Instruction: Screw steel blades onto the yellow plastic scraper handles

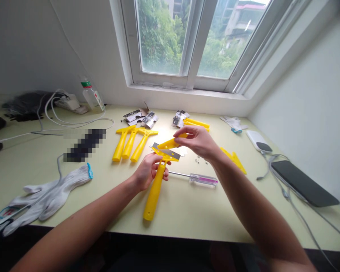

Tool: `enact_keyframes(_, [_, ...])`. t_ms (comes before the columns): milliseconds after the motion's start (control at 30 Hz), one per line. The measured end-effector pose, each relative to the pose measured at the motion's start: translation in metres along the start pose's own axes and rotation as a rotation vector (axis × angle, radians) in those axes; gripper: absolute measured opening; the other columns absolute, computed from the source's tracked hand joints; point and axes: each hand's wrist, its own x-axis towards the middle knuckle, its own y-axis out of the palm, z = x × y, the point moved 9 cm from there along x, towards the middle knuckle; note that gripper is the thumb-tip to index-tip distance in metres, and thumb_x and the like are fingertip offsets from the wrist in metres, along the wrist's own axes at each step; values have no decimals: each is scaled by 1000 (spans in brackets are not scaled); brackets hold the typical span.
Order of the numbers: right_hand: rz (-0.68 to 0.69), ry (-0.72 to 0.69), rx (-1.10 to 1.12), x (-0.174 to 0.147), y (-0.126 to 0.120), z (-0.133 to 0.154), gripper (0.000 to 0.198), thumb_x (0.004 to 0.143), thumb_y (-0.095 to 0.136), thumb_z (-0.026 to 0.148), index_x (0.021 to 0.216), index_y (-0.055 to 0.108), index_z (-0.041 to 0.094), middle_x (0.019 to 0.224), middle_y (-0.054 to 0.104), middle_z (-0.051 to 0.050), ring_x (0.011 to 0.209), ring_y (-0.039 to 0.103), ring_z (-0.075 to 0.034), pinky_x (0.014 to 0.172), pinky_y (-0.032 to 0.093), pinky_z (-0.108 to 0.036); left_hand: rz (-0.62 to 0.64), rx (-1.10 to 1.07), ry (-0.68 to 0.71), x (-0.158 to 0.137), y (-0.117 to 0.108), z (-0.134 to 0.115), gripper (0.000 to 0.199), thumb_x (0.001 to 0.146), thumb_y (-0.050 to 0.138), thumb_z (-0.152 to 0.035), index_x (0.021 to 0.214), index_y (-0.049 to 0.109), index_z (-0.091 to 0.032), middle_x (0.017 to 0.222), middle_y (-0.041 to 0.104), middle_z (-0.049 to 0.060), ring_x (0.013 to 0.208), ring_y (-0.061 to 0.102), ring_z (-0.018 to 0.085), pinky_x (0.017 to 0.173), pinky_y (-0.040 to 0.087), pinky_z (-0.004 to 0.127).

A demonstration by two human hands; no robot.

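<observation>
My left hand is closed round the neck of a yellow scraper, whose handle points toward me. A grey metal blade lies across the scraper's head. Just above the blade, my right hand pinches a flat yellow cover plate between thumb and fingers; whether the plate touches the blade I cannot tell. Behind the scraper lies a screwdriver with a clear and purple handle. Several small screws are scattered on the table beneath my right hand.
Three yellow scrapers lie left of my hands. Packaging cards and more yellow parts are at the back; another yellow piece lies right. White gloves, a bottle, a black phone-like slab and cables flank the work area.
</observation>
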Motion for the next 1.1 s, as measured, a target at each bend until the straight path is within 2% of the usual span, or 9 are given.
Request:
enact_keyframes(100, [-43,-32,19,1,11,-4,19,72,74,30,84,68,16,82,70,-3,76,70,-16,70,57,-30,13,7,18,0,1,-1,25,79,60,-29,99,59,-14,86,64,7,56,61,15,54,55,32])
enact_keyframes(200, [-56,-56,-181,-1,15,-4,18,75,69,28,91,70,19,82,70,-2,74,65,-14,65,52,-26,16,4,29,-1,2,-2,25,80,60,-28,100,59,-15,87,63,6,56,62,15,55,55,33])
enact_keyframes(333, [27,-65,-405,-4,16,-1,18,77,66,25,93,72,20,76,68,0,71,61,-12,66,46,-25,14,-13,39,0,2,-4,22,80,60,-26,99,59,-15,89,63,6,58,62,16,56,55,33])
enact_keyframes(600, [87,3,-253,-5,22,-2,24,78,67,29,100,70,19,71,66,1,62,56,-10,59,43,-24,19,-10,41,0,3,-5,16,83,59,-24,96,59,-14,89,63,6,59,62,16,58,56,34])
enact_keyframes(767, [89,29,-367,-8,29,-6,24,79,66,29,100,69,20,66,66,3,60,58,-10,62,43,-24,52,-46,53,-2,6,-7,18,84,58,-25,98,58,-15,92,62,6,61,62,16,59,57,35])
enact_keyframes(1100, [84,-57,-594,-8,28,1,27,77,70,27,103,67,22,71,65,4,67,55,-10,63,37,-22,41,-4,36,0,6,-4,29,88,62,-42,100,59,-15,93,61,7,58,60,14,55,57,34])
